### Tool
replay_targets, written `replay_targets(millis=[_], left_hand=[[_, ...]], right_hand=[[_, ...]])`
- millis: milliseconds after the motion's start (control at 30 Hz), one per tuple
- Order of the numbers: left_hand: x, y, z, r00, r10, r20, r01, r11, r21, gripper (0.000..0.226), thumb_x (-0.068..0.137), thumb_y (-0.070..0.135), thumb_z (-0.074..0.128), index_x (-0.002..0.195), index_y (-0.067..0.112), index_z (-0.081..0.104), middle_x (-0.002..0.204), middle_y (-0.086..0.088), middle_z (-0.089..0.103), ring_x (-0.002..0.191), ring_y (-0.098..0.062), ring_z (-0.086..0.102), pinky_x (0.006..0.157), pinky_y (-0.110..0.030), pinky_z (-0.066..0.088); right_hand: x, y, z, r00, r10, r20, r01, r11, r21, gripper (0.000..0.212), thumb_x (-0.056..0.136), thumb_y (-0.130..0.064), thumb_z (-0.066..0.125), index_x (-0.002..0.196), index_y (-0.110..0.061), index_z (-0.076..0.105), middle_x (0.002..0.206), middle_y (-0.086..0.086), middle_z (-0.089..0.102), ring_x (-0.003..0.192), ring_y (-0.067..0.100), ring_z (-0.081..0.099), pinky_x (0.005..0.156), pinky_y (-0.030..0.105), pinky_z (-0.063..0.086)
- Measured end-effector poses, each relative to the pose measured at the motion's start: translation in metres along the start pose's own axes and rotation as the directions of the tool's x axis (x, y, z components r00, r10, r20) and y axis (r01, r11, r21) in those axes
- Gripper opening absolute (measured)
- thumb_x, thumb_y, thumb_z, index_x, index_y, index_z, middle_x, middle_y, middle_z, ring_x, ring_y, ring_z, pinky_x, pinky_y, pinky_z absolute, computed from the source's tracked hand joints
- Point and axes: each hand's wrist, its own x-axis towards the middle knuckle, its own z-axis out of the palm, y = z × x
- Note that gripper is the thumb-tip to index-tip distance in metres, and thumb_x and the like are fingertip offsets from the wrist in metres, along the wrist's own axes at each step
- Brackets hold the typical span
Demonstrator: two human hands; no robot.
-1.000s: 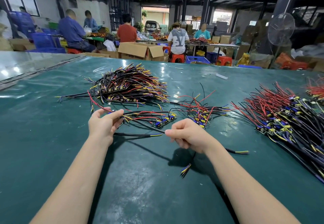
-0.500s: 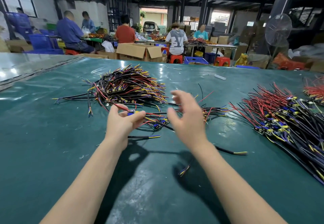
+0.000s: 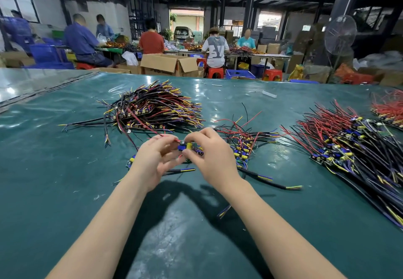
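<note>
My left hand [image 3: 154, 161] and my right hand [image 3: 212, 158] meet above the green table [image 3: 54, 180], both pinching one small circuit board [image 3: 185, 146] with blue and yellow parts and red wires. The left fingers pinch its red wire end; the right thumb and fingers curl round its other side. Under the hands lies a small cluster of similar wired boards [image 3: 242, 154], partly hidden. A loose black cable with yellow and blue tips [image 3: 183, 170] lies just below the hands.
A large heap of wired boards [image 3: 157, 108] sits behind the hands to the left. Another long pile [image 3: 353, 147] spreads along the right side, with a red-wired pile [image 3: 390, 108] at the far right. Loose cable [image 3: 270, 182] lies right of my wrist. People work at tables beyond.
My right hand, open in the air half a second ago, has come down and closed on the board that my left hand brought up. Both hands now sit together.
</note>
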Motion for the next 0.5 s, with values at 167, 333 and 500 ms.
replay_targets(millis=[167, 333, 500], left_hand=[[0.004, -0.005, -0.006, 0.951, 0.248, -0.183, -0.195, 0.944, 0.267, 0.018, 0.086, 0.001, 0.059, 0.071, 0.01, 0.061, 0.049, 0.007, 0.064, 0.048, -0.001, 0.06, 0.054, -0.017, 0.055], [0.009, 0.009, -0.024, 0.879, 0.257, -0.402, -0.252, 0.965, 0.068, 0.02, 0.086, 0.0, 0.06, 0.068, 0.008, 0.055, 0.04, 0.008, 0.058, 0.039, -0.001, 0.056, 0.048, -0.014, 0.052], [0.011, 0.027, -0.045, 0.78, 0.017, -0.625, -0.262, 0.917, -0.301, 0.026, 0.087, 0.005, 0.057, 0.063, 0.011, 0.05, 0.034, 0.008, 0.052, 0.033, -0.001, 0.05, 0.047, -0.014, 0.051]], right_hand=[[0.001, 0.003, 0.001, 0.993, -0.037, 0.109, 0.054, 0.986, -0.156, 0.024, 0.089, -0.033, 0.055, 0.11, -0.021, 0.061, 0.105, 0.001, 0.056, 0.102, 0.02, 0.05, 0.07, 0.028, 0.033], [0.004, 0.008, -0.003, 0.993, -0.071, 0.094, 0.088, 0.977, -0.193, 0.023, 0.09, -0.032, 0.056, 0.107, -0.019, 0.062, 0.105, 0.0, 0.058, 0.104, 0.021, 0.05, 0.072, 0.029, 0.037], [0.013, 0.049, -0.027, 0.992, 0.129, -0.005, -0.12, 0.913, -0.389, 0.023, 0.092, -0.034, 0.051, 0.101, -0.016, 0.061, 0.105, 0.002, 0.06, 0.103, 0.024, 0.051, 0.072, 0.031, 0.04]])
